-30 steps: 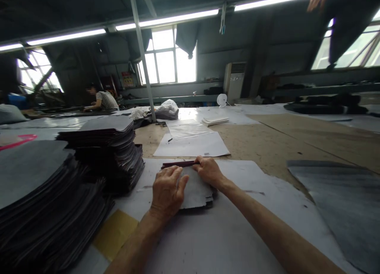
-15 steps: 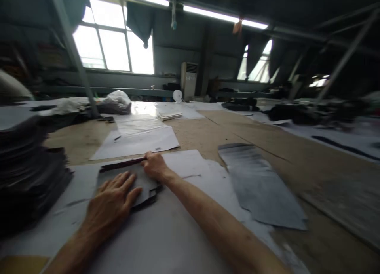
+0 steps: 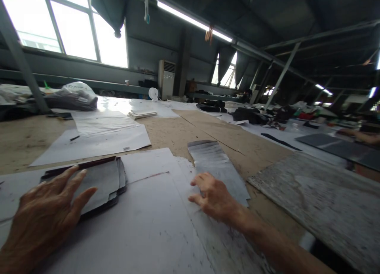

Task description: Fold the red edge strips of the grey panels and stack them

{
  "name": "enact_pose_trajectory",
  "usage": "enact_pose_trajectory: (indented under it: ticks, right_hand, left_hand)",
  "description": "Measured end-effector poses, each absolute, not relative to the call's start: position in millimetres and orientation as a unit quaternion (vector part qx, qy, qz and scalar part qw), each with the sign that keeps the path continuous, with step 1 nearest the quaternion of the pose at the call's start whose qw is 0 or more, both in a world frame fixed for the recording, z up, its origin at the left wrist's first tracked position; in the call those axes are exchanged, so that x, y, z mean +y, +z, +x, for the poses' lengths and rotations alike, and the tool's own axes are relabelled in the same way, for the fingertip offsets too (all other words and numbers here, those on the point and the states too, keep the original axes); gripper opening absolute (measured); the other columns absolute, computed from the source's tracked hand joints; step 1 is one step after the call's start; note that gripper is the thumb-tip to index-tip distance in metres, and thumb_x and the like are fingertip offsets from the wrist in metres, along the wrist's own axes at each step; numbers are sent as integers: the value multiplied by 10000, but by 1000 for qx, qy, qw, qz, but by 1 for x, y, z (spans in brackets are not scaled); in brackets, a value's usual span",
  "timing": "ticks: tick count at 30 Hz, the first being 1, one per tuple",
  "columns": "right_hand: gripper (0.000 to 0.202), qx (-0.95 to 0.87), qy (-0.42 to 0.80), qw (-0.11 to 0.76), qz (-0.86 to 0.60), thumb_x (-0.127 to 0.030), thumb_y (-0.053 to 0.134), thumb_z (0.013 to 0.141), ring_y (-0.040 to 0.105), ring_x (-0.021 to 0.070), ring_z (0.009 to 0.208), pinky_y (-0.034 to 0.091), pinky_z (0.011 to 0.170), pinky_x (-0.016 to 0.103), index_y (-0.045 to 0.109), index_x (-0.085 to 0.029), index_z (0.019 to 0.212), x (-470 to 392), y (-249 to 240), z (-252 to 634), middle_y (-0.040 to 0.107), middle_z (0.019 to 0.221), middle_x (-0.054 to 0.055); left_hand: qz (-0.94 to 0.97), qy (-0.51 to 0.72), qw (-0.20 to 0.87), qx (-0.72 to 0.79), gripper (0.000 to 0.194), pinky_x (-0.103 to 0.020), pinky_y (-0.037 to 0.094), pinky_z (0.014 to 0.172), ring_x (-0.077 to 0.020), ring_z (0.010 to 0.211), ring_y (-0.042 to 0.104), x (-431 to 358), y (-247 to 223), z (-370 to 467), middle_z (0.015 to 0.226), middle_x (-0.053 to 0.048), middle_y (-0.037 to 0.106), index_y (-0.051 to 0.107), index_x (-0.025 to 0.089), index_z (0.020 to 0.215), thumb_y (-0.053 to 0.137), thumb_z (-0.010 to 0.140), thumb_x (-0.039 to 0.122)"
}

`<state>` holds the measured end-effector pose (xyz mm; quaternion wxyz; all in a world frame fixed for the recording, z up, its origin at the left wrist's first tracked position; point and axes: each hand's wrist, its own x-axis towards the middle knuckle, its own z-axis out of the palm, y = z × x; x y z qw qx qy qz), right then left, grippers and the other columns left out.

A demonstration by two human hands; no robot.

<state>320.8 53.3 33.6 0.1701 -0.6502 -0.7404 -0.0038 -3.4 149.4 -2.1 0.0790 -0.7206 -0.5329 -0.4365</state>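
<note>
A small stack of grey fabric pieces [image 3: 97, 187] with dark edges lies on white paper at the left. My left hand [image 3: 49, 214] is spread over its near left part, fingers apart; whether the palm presses on it I cannot tell. To the right lies a fanned pile of grey fabric pieces [image 3: 218, 159], its layers stepped at the far end. My right hand [image 3: 215, 196] is at the near left side of this pile, fingers curved and thumb apart, with nothing seen between them. The hand covers part of the pile's edge.
White paper sheets [image 3: 154, 222] cover the near brown table [image 3: 166, 131]. A speckled grey board [image 3: 320, 198] lies at the right. Farther back are a paper stack [image 3: 142, 113], a bagged bundle [image 3: 74, 97] and dark cloth [image 3: 249, 115]. Another person's arm [image 3: 360, 136] shows at far right.
My right hand has left the far edge of the small stack and moved right to the fanned pile. My left hand stays by the small stack. The view has turned right.
</note>
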Motion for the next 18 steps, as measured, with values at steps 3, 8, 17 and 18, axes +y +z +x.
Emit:
enact_pose_trajectory:
  ticks: [3,8,17,18]
  right_hand:
    - [282,-722,-15,161,-673,-244,691,658,540,210,891,433,760,308,614,-137,908,20,30,362,619,938,90]
    - [75,-759,-28,152,-632,-165,569,756,528,178,872,405,771,276,615,-171,815,5,23,388,619,896,62]
    - [196,-637,-126,258,-716,-205,401,853,493,119,601,376,592,262,552,-137,749,25,-3,398,554,671,26]
    - [206,-605,-137,276,-734,-237,398,869,483,108,577,377,578,258,545,-134,769,27,-6,402,545,668,12]
  left_hand:
    - [-769,-403,166,-467,504,-554,324,946,-364,1085,498,142,-9,3,1248,-32,522,528,265,1130,323,769,550]
    - [-833,-397,191,-335,310,-437,409,858,-271,903,591,134,-21,19,1028,-17,637,540,317,1083,451,795,387]
    - [-875,-339,151,-312,262,-365,434,783,-237,877,600,137,-24,31,997,-56,648,602,251,1011,483,812,373]
    - [-882,-333,126,-310,260,-370,432,793,-236,890,596,132,-22,42,1007,-53,647,606,255,1014,483,814,366]
